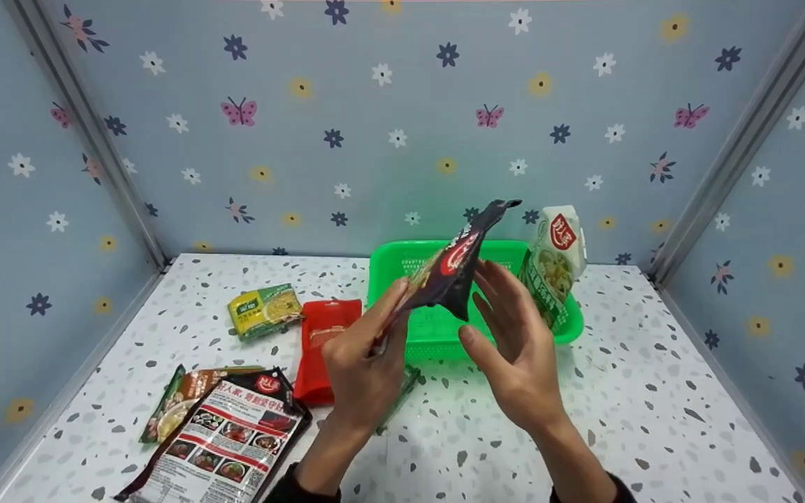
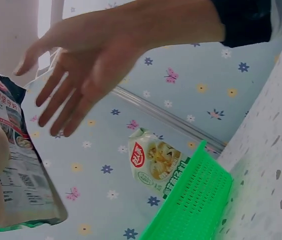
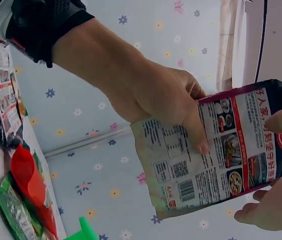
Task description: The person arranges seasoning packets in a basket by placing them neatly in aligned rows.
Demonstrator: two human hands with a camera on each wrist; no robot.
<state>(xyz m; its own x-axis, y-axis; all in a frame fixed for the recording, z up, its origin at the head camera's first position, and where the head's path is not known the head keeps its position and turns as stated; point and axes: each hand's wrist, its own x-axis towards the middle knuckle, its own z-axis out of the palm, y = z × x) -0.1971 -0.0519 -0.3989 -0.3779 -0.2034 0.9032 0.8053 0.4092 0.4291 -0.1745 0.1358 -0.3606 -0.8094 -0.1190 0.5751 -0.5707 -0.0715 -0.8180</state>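
Observation:
My left hand (image 1: pixel 367 356) grips a dark seasoning pouch (image 1: pixel 448 269) by one end, raised above the green basket (image 1: pixel 437 349). The right wrist view shows the printed back of that pouch (image 3: pixel 211 150), with the left thumb lying across it. Beside the pouch's other end, my right hand (image 1: pixel 521 349) has its fingers spread and lightly bent. In the left wrist view this right hand (image 2: pixel 96 65) appears apart from the pouch. A white and green food pouch (image 1: pixel 555 262) leans upright at the basket's right side.
At left on the speckled table (image 1: pixel 486 447) lie a yellow-green packet (image 1: pixel 265 311), a red pouch (image 1: pixel 322 342), a black and white pouch (image 1: pixel 228 436) and a brown-green packet (image 1: pixel 179 405) partly under it. Another green packet (image 1: pixel 402 398) is mostly hidden behind the left hand. Flower-patterned walls (image 1: pixel 346 140) enclose the table.

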